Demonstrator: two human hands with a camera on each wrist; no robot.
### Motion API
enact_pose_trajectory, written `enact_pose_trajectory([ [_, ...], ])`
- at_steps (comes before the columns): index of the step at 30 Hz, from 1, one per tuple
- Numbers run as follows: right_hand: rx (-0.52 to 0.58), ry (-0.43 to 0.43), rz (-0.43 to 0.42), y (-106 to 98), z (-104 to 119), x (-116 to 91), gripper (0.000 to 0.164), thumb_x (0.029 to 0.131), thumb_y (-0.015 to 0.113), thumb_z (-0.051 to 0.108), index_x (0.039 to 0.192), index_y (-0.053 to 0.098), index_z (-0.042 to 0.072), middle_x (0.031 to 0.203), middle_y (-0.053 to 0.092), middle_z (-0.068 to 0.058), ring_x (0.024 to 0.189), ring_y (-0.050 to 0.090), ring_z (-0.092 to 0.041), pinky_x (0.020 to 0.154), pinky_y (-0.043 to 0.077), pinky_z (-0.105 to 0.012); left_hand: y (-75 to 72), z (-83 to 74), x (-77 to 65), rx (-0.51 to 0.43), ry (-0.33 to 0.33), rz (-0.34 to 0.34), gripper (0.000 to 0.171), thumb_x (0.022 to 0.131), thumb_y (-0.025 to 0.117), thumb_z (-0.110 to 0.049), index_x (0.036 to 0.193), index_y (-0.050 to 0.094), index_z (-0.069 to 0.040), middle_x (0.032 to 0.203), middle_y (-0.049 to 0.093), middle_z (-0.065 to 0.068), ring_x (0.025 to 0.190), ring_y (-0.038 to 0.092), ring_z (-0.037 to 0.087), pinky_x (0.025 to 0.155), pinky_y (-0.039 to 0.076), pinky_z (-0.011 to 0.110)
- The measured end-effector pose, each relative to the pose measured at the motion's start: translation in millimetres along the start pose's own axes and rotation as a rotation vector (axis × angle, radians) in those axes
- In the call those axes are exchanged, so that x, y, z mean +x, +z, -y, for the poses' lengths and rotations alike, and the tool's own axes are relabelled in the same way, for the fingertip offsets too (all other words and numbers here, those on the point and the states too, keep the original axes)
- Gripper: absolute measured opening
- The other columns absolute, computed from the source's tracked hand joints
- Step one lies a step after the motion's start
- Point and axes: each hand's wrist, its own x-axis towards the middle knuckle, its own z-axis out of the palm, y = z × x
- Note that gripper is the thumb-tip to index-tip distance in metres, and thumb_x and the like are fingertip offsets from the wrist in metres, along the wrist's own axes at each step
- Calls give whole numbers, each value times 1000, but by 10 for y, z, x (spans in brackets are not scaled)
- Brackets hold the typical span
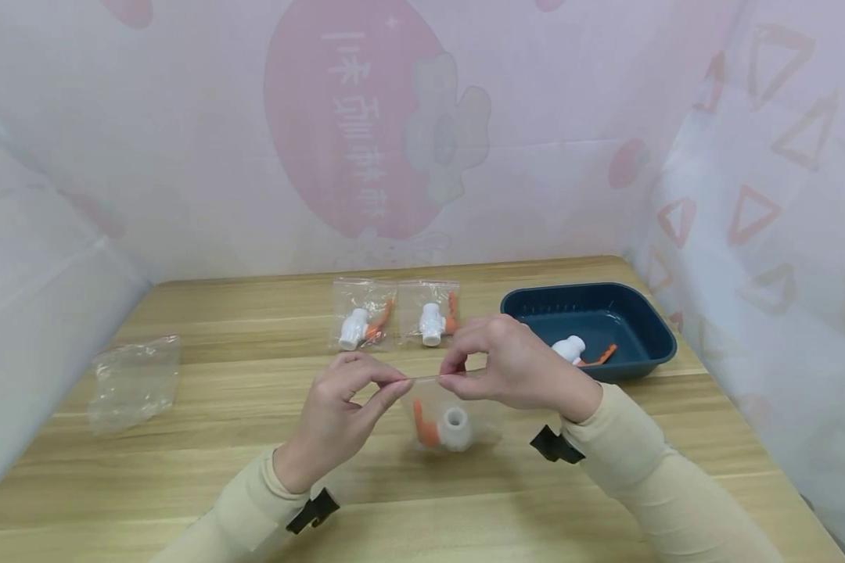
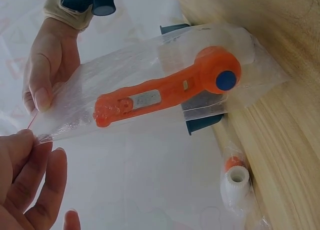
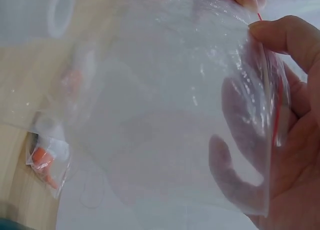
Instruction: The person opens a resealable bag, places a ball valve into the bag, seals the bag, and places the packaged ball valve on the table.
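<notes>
A clear zip bag [image 2: 75, 109] with a red line along its top hangs between both hands. Its top edge is pinched between thumb and forefinger by my left hand [image 1: 341, 410], and a short way along by my right hand [image 1: 517, 367]. Inside the bag lies a white plastic ball valve [image 1: 455, 430] with an orange lever handle [image 2: 167, 92]; a blue round cap sits on the handle's pivot. In the right wrist view, the right hand's other fingers [image 2: 50, 64] show behind the clear film.
Two bagged valves [image 1: 355, 328] [image 1: 432, 324] lie side by side at the back of the wooden table [image 1: 253, 461]. A dark blue tray [image 1: 658, 344] at the right holds an unbagged valve [image 1: 569, 348]. At the left lies a flat, empty clear bag [image 1: 134, 383].
</notes>
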Motion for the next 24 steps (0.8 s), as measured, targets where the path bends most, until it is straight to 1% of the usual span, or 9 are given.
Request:
enact_pose_trajectory([
  [9,43,27,-28,-43,-62,-87,15,84,77,8,77,73,21,78,63,16,74,59,-2,69,52,-24,-22,-1,-18,16,-33,-10,22,95,68,-30,87,74,-10,84,74,-3,80,64,17,81,45,31],
  [17,63,28,-43,-92,-135,-188,16,84,78,9,77,73,22,77,63,17,72,59,-4,68,52,-26,-36,-5,-24,13,-56,-4,22,94,69,-29,87,75,-9,85,74,-2,81,65,18,82,46,31],
  [24,67,20,-52,-124,-193,-254,17,85,78,9,78,73,24,78,63,16,72,60,-10,65,50,-25,-46,-8,-31,13,-61,-6,21,94,70,-28,86,74,-9,84,74,-2,80,65,18,83,46,31],
])
